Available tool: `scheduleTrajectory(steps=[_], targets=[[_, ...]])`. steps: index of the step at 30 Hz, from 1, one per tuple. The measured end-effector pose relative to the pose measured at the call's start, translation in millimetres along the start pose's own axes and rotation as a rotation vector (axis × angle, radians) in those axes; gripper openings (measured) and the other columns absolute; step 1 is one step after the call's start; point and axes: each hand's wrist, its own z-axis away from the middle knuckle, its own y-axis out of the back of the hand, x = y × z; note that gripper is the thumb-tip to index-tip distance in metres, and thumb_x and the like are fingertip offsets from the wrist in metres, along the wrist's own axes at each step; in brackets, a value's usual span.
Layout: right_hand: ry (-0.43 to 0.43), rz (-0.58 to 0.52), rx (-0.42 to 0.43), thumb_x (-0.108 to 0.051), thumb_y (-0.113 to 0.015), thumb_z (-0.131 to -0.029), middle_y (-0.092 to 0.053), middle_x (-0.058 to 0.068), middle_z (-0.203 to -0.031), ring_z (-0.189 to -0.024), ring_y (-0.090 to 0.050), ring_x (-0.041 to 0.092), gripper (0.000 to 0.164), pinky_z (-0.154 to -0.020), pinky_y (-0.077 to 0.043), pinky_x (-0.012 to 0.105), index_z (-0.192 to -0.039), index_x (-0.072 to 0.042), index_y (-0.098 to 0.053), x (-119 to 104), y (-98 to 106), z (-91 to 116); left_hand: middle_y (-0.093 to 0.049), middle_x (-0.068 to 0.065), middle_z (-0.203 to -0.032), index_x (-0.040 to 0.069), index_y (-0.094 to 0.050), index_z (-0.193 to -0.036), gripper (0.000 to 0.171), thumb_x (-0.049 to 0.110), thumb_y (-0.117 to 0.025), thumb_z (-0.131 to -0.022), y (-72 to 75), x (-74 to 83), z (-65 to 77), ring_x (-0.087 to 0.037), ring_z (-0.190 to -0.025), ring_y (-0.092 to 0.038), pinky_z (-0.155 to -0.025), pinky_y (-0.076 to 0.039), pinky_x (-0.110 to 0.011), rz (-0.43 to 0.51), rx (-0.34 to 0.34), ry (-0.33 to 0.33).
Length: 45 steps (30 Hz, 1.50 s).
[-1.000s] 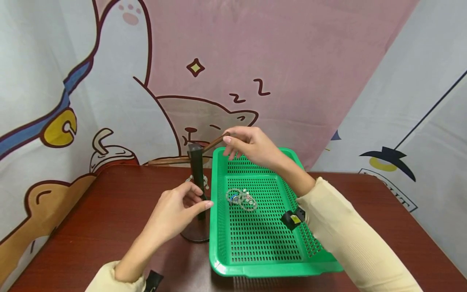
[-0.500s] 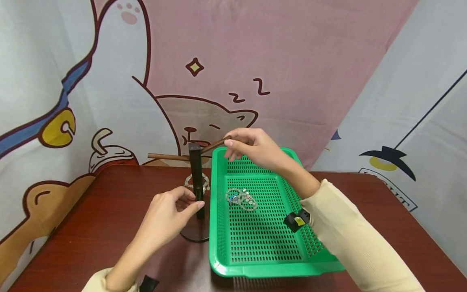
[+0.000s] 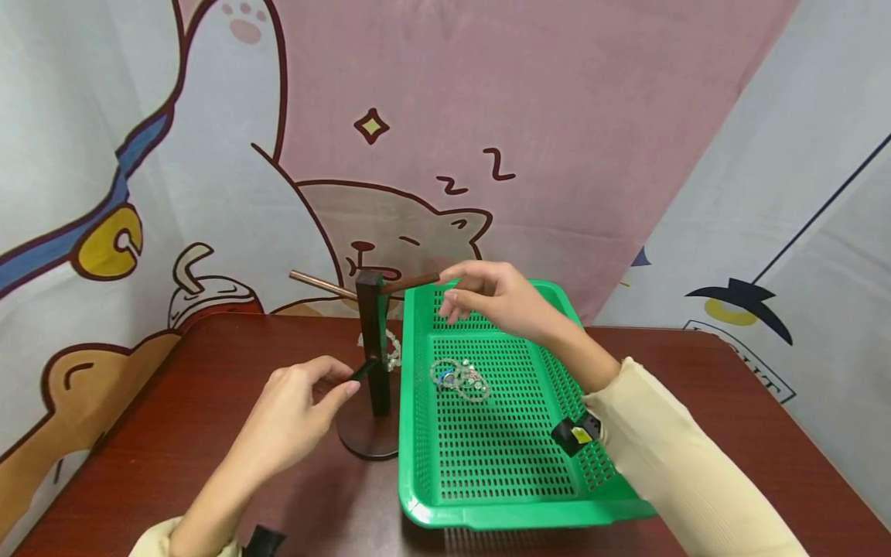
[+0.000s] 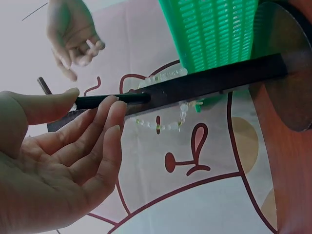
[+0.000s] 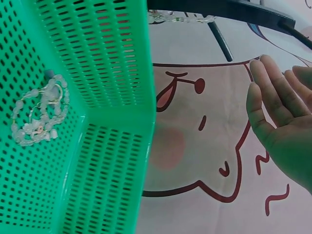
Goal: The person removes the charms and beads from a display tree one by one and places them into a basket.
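Observation:
A dark wooden jewelry stand with a round base stands upright on the table, left of a green basket. Thumb and fingers of my left hand pinch a short dark peg that sticks out from the front of its post. My right hand is raised over the far end of the basket, fingers relaxed, fingertips right by the end of the upper right peg. Behind the post hangs a pale beaded bracelet, partly hidden. Inside the basket lie pale beaded bracelets in a small cluster.
The reddish-brown table ends just beyond the stand and basket. A printed cloth with cartoon animals hangs behind it. Another brown peg juts out to the upper left of the post.
The stand has turned, its front peg swinging left with my left hand and the upper left peg angling up. My right hand has come off the upper right peg, slightly rightward.

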Motion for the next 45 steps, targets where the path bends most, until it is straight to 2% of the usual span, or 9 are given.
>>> scheduleTrajectory(steps=[4, 9, 12, 20, 27, 35, 38, 42, 45], targets=[[-0.011, 0.01, -0.01, 0.001, -0.051, -0.091, -0.064, 0.023, -0.084, -0.074, -0.063, 0.031, 0.021, -0.074, -0.051, 0.041, -0.111, 0.006, -0.057, 6.4, -0.2, 2.8, -0.066, -0.001, -0.085, 0.005, -0.067, -0.094, 0.01, 0.009, -0.062, -0.086, 3.3, -3.4, -0.3, -0.01, -0.061, -0.046, -0.056, -0.04, -0.027, -0.018, 0.009, -0.026], [-0.054, 0.041, -0.042, -0.001, -0.051, -0.092, -0.066, 0.013, -0.082, -0.074, -0.063, 0.026, 0.02, -0.074, -0.051, 0.038, -0.11, 0.004, -0.058, 13.7, -1.7, 6.3, -0.065, 0.0, -0.082, 0.004, -0.066, -0.095, 0.01, 0.008, -0.062, -0.086, 7.7, -7.7, -1.2, -0.011, -0.059, -0.043, -0.055, -0.037, -0.027, -0.028, -0.002, -0.033], [-0.076, 0.047, -0.068, -0.002, -0.052, -0.092, -0.066, 0.011, -0.082, -0.075, -0.063, 0.028, 0.02, -0.074, -0.051, 0.037, -0.109, 0.003, -0.059, 17.6, -2.9, 7.6, -0.065, 0.001, -0.082, 0.004, -0.066, -0.095, 0.01, 0.007, -0.061, -0.086, 11.1, -10.6, -2.5, -0.012, -0.062, -0.044, -0.056, -0.038, -0.028, -0.022, -0.017, -0.03], [-0.118, 0.073, -0.113, -0.004, -0.053, -0.091, -0.066, 0.009, -0.084, -0.076, -0.063, 0.024, 0.021, -0.073, -0.05, 0.037, -0.111, 0.001, -0.059, 24.6, -5.8, 9.7, -0.066, -0.001, -0.087, 0.007, -0.067, -0.095, 0.01, 0.009, -0.061, -0.087, 21.3, -21.6, -8.7, -0.015, -0.078, -0.057, -0.063, -0.041, -0.032, 0.02, -0.103, -0.027], [-0.13, 0.072, -0.152, -0.003, -0.052, -0.092, -0.066, 0.009, -0.085, -0.076, -0.062, 0.024, 0.021, -0.075, -0.05, 0.035, -0.112, 0.001, -0.058, 31.7, -10.5, 10.3, -0.067, 0.002, -0.085, 0.008, -0.067, -0.097, 0.011, 0.012, -0.06, -0.089, 27.7, -29.6, -14.5, -0.014, -0.083, -0.057, -0.067, -0.041, -0.034, 0.057, -0.166, -0.03], [-0.118, 0.083, -0.219, -0.002, -0.052, -0.091, -0.066, 0.007, -0.083, -0.076, -0.062, 0.024, 0.021, -0.075, -0.051, 0.035, -0.11, 0.005, -0.057, 40.7, -22.7, 10.4, -0.067, 0.002, -0.084, 0.006, -0.066, -0.1, 0.014, 0.008, -0.056, -0.09, 29.3, -36.3, -18.0, -0.015, -0.085, -0.06, -0.067, -0.044, -0.034, 0.075, -0.166, -0.024], [-0.125, 0.058, -0.246, -0.002, -0.052, -0.091, -0.066, 0.011, -0.084, -0.076, -0.062, 0.023, 0.023, -0.074, -0.051, 0.035, -0.111, 0.008, -0.055, 43.6, -28.6, 9.5, -0.067, 0.002, -0.084, 0.005, -0.066, -0.1, 0.014, 0.008, -0.055, -0.091, 29.1, -38.7, -18.6, -0.017, -0.088, -0.061, -0.069, -0.045, -0.035, 0.085, -0.161, -0.024], [-0.145, 0.043, -0.264, -0.003, -0.054, -0.091, -0.066, 0.019, -0.088, -0.073, -0.062, 0.018, 0.024, -0.072, -0.051, 0.032, -0.113, 0.006, -0.055, 45.5, -37.1, 8.0, -0.067, 0.003, -0.084, 0.005, -0.066, -0.099, 0.014, 0.008, -0.055, -0.091, 29.2, -40.6, -19.4, -0.018, -0.087, -0.062, -0.07, -0.046, -0.035, 0.089, -0.159, -0.019], [-0.139, 0.06, -0.273, -0.007, -0.056, -0.091, -0.066, 0.019, -0.087, -0.072, -0.062, 0.017, 0.024, -0.069, -0.05, 0.031, -0.113, 0.002, -0.056, 46.8, -43.1, 6.6, -0.067, 0.003, -0.083, 0.005, -0.066, -0.099, 0.014, 0.009, -0.055, -0.091, 29.2, -41.5, -19.5, -0.017, -0.086, -0.062, -0.071, -0.046, -0.035, 0.097, -0.158, -0.013]])
